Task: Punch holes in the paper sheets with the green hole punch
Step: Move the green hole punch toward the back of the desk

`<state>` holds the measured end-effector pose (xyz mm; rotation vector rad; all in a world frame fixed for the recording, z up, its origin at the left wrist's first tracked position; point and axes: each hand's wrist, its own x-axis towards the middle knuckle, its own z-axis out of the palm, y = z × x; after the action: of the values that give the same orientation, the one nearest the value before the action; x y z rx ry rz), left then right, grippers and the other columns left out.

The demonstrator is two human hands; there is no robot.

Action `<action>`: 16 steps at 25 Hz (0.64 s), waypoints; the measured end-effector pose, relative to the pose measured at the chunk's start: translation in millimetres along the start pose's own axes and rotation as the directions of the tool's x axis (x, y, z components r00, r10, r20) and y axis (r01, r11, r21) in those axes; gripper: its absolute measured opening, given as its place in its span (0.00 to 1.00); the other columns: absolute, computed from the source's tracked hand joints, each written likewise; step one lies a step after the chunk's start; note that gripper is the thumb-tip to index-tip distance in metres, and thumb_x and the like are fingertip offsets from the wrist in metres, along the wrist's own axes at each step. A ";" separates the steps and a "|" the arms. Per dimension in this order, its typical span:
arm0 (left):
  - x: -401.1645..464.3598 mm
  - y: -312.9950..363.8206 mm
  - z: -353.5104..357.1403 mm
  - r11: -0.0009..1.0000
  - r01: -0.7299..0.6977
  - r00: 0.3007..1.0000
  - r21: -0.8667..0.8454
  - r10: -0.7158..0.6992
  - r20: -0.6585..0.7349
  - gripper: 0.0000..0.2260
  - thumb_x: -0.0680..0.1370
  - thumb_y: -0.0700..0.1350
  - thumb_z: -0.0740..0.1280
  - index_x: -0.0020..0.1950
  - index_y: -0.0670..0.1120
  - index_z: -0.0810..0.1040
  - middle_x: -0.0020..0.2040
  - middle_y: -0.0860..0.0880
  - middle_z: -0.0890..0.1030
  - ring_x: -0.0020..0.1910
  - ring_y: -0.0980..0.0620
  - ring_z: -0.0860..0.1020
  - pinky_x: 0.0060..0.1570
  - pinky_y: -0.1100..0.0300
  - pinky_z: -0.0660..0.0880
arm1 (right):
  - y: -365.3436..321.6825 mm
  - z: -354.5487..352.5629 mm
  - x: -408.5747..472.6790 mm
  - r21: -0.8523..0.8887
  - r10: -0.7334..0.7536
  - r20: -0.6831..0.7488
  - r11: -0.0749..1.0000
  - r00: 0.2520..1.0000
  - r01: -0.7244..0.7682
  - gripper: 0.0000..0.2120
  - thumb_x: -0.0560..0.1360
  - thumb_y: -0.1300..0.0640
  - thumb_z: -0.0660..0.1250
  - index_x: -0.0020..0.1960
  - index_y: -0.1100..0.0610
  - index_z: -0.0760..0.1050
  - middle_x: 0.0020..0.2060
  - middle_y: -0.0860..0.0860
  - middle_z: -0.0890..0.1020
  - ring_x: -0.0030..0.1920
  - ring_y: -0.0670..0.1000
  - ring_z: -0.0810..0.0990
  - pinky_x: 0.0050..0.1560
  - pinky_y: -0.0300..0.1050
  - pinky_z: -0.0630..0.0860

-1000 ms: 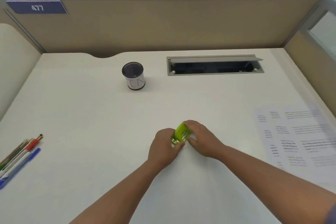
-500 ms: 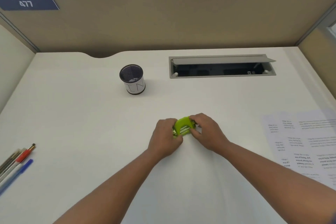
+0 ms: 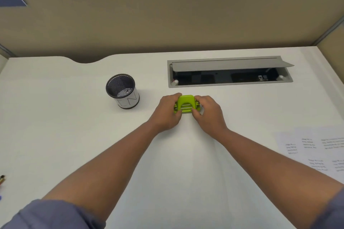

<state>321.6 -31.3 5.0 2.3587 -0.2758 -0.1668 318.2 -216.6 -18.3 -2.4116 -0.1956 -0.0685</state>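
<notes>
The green hole punch point(image 3: 186, 103) sits upright on the white desk point(image 3: 55, 135), in the middle, just in front of the cable tray. My left hand point(image 3: 167, 112) grips its left end and my right hand point(image 3: 209, 113) grips its right end. The punch's slot faces me. Printed paper sheets point(image 3: 312, 148) lie flat at the right edge of the desk, well away from both hands.
A black mesh pen cup point(image 3: 122, 90) stands left of the punch. An open grey cable tray point(image 3: 229, 72) is recessed in the desk behind it. Pen tips point(image 3: 2, 179) show at the far left edge. Beige partition walls enclose the desk.
Both hands turned the punch from tilted to upright and carried it farther from me, toward the cable tray. The camera view shifted down and closer.
</notes>
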 end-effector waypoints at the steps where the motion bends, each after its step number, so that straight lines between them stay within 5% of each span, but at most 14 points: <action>1: 5.0 -2.5 2.4 1.000 0.020 1.000 -0.012 -0.020 0.000 0.20 0.75 0.37 0.70 0.68 0.41 0.75 0.60 0.42 0.81 0.58 0.43 0.78 0.59 0.51 0.75 | 2.5 1.7 3.5 0.007 0.004 0.000 1.000 1.000 -0.004 0.20 0.75 0.61 0.72 0.66 0.60 0.77 0.56 0.56 0.82 0.53 0.54 0.80 0.51 0.42 0.73; 8: 13.6 -5.7 8.6 0.999 0.053 0.999 -0.009 -0.053 0.004 0.22 0.77 0.38 0.70 0.71 0.41 0.73 0.64 0.40 0.79 0.63 0.40 0.75 0.63 0.51 0.71 | 6.5 7.6 8.9 0.021 0.019 -0.013 1.000 1.000 -0.019 0.20 0.76 0.62 0.72 0.67 0.62 0.76 0.57 0.58 0.81 0.56 0.56 0.79 0.56 0.48 0.76; 12: 2.2 -4.2 4.5 0.998 0.055 0.998 0.041 -0.054 -0.014 0.32 0.77 0.43 0.71 0.78 0.39 0.63 0.75 0.40 0.68 0.74 0.40 0.64 0.71 0.57 0.57 | 4.9 3.0 1.4 0.047 0.060 -0.019 0.997 0.998 -0.059 0.25 0.75 0.61 0.73 0.71 0.61 0.72 0.65 0.57 0.75 0.65 0.55 0.74 0.63 0.41 0.69; 16: -31.7 17.3 4.1 0.992 0.015 0.999 0.122 -0.009 -0.049 0.37 0.76 0.45 0.71 0.80 0.41 0.57 0.78 0.42 0.63 0.76 0.43 0.57 0.76 0.54 0.54 | -0.7 -15.2 -26.5 0.045 0.103 -0.005 0.994 0.995 -0.103 0.29 0.77 0.57 0.73 0.75 0.58 0.68 0.72 0.55 0.72 0.71 0.54 0.70 0.69 0.43 0.67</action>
<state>287.5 -38.4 15.3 2.4830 -0.2547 -0.1016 292.0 -229.4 -9.2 -2.3720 -0.0680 -0.0254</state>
